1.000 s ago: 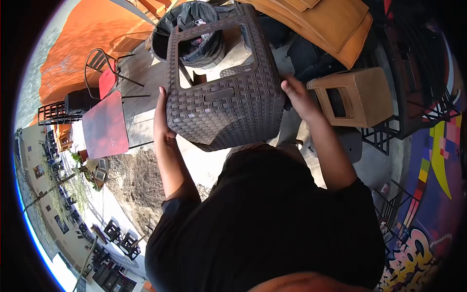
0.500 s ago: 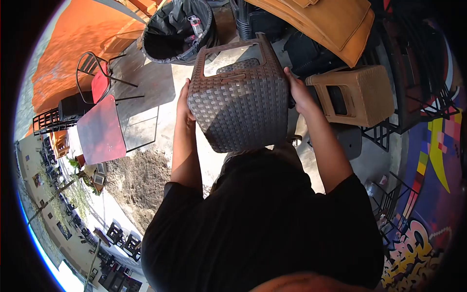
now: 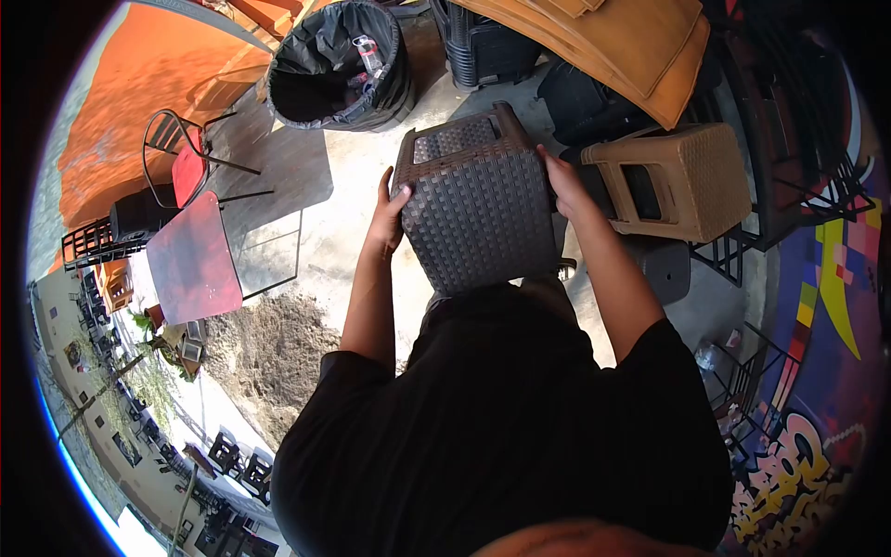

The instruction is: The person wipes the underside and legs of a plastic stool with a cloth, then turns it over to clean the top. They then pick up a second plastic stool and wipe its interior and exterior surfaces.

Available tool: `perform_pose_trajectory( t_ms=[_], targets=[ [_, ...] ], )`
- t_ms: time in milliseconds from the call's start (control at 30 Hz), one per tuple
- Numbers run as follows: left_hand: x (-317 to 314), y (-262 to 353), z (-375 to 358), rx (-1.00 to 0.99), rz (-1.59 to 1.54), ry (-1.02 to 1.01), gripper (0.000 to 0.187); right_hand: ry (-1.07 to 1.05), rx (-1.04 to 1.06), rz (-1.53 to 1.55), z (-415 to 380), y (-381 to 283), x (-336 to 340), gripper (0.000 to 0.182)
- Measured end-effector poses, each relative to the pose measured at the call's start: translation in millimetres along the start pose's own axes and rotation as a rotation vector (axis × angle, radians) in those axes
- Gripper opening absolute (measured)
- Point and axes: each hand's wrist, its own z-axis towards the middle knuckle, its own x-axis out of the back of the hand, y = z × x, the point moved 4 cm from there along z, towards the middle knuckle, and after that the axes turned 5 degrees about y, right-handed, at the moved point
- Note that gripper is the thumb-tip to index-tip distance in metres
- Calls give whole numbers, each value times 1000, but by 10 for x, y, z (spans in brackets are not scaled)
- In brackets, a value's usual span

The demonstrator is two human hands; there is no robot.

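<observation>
Between my two hands is a dark brown woven-pattern plastic stool (image 3: pixel 483 209), held up in front of my body. My left hand (image 3: pixel 388 215) grips its left side, with the thumb over the near edge. On the opposite side my right hand (image 3: pixel 567 188) presses against the stool, its fingers partly hidden behind the edge. An opening in the stool's far side faces away from me. Just right of my right hand lies a tan woven-pattern stool (image 3: pixel 701 181) on its side.
A bin lined with a black bag (image 3: pixel 394 79) stands ahead, bottles inside. To the left are a red chair (image 3: pixel 188 172) and a red-topped table (image 3: pixel 197 260). Tan padded panels (image 3: pixel 640 56) and stacked black chairs (image 3: pixel 483 51) fill the far right. Rough dirt (image 3: pixel 269 357) lies at lower left.
The stool has come lower and closer to my body, tilting so less of its opening shows. My left hand has shifted right with it, its thumb now over the edge.
</observation>
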Motion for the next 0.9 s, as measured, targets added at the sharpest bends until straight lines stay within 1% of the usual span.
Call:
perform_pose_trajectory(
  t_ms=[33,67,133,167,200,267,300,367,433,500,567,633,700,767,800,833,900],
  targets=[
    [-13,-8,27,14,63,-1,87,-3,-1,10,58,91,24,55],
    [8,-71,130,15,-16,6,92,62,96,-9,94,166,74,50],
    [109,-273,416,-3,35,41,91,197,296,-47,131,303,196,41],
    [161,-400,564,-10,62,54,90,214,294,-17,149,413,285,37],
    [216,-531,715,-56,139,96,86,234,293,15,159,522,419,33],
    [226,-636,829,-96,265,130,83,268,287,69,11,688,682,26],
    [217,-662,875,-115,330,142,82,311,260,53,-119,781,821,26],
    [274,-641,967,-258,506,267,82,385,209,13,-394,931,1136,26],
    [346,-642,1023,-221,546,250,82,429,162,56,-541,1243,1498,26],
    [389,-668,1044,-171,460,207,79,484,104,98,-714,1695,1870,26],
    [336,-603,1016,-223,406,185,76,556,46,144,-897,2149,2243,28],
    [223,-507,968,-265,418,185,71,590,26,191,-1077,2589,2615,29],
    [165,-477,935,-262,385,214,69,666,-41,166,-1447,2645,2827,29],
    [146,-515,891,-315,291,220,65,783,-6,247,-1762,2745,3028,27],
    [173,-572,912,-305,279,244,62,842,0,274,-1857,2822,3146,27],
    [166,-594,873,-291,269,270,60,877,5,208,-1941,2950,3301,28],
    [84,-553,803,-296,91,267,52,982,52,278,-2171,3159,3485,28]
  ],
)
